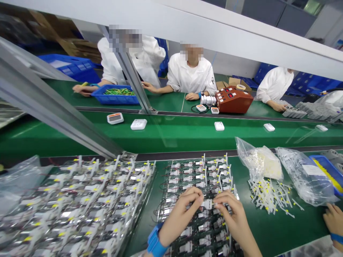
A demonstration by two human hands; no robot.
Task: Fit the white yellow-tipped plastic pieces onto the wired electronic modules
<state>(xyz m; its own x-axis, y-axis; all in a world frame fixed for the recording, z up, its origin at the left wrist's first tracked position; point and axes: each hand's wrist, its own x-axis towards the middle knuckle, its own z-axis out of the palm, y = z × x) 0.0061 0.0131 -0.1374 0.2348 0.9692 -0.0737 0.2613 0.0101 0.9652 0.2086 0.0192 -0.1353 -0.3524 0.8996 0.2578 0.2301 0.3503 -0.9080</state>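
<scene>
Over a clear tray (164, 210) of small white parts with thin wires, my two hands meet at one small white part (207, 204). My left hand (182, 208), with a blue band at its wrist, closes its fingertips on the left end of this part. On the opposite end my right hand (232, 210) pinches with thumb and fingers. Any tiny piece between the right fingertips is hidden. Thin white strips stand up from several parts towards the far end of the tray.
Trays with yellow-marked white parts (88, 200) fill the left. To the right lie loose white strips with yellow tips (268, 196), plastic bags (302, 178) and another person's hand (333, 217). White devices (138, 124) lie on the green belt (174, 134); co-workers (190, 75) sit beyond.
</scene>
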